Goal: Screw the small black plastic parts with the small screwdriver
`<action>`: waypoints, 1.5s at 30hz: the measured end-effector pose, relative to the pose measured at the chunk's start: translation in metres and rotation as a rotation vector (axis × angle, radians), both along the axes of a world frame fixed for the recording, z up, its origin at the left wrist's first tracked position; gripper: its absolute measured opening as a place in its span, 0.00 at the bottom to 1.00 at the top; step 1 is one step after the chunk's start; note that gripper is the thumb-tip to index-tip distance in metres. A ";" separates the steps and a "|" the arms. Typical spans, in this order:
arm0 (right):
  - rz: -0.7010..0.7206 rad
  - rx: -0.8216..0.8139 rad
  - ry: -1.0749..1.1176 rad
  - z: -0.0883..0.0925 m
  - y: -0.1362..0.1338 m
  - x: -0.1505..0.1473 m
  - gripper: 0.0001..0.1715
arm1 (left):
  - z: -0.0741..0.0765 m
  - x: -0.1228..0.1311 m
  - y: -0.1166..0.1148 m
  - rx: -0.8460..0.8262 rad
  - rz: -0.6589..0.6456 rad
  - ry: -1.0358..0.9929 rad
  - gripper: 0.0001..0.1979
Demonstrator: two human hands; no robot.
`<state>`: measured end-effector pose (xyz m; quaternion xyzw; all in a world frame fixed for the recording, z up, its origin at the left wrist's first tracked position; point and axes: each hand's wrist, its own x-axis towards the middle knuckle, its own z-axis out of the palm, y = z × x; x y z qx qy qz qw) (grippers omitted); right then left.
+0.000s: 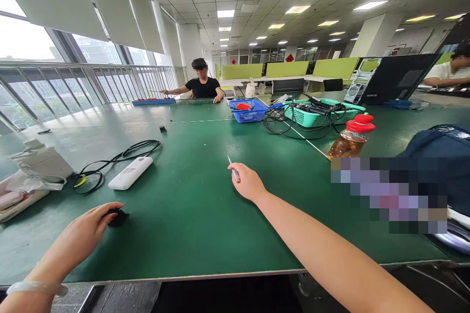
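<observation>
In my right hand [249, 182] is a slim screwdriver [235, 174], with its thin metal tip pointing up and away over the green tabletop [194, 195]. My left hand [90, 225], at the lower left, has its fingers closed on a small black block-like object [117, 217] that sits at the table surface; what it is I cannot make out. A white power bank [131, 173] lies just beyond the left hand. Beside the power bank runs a looped black cable [141, 146]. Farther off lies another small black piece [162, 128].
A blue basket [249, 115] and a green basket [308, 118] with tangled cables stand at the far side. To the right are a red-capped bottle [352, 138] and a dark bag [440, 156]. A white appliance [42, 161] stands left. Another person [203, 85] sits across the table.
</observation>
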<state>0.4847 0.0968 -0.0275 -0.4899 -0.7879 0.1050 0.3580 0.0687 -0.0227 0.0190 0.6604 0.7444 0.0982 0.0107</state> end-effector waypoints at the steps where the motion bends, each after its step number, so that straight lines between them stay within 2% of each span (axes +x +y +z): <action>1: 0.000 0.001 -0.001 0.000 0.000 0.000 0.18 | -0.001 -0.001 0.000 0.012 -0.002 -0.005 0.27; 15: 0.006 0.015 0.006 -0.003 0.001 0.001 0.18 | -0.008 -0.004 0.001 0.095 -0.070 0.016 0.24; 23: -0.002 0.009 0.001 -0.003 0.000 0.002 0.17 | -0.003 0.006 -0.002 0.074 -0.026 -0.010 0.25; 33: -0.007 -0.007 0.003 0.000 -0.002 0.001 0.17 | -0.004 0.005 -0.001 0.013 0.070 -0.047 0.27; 45: -0.004 -0.004 0.004 -0.001 0.000 0.001 0.17 | -0.009 -0.001 0.005 0.025 0.043 -0.073 0.29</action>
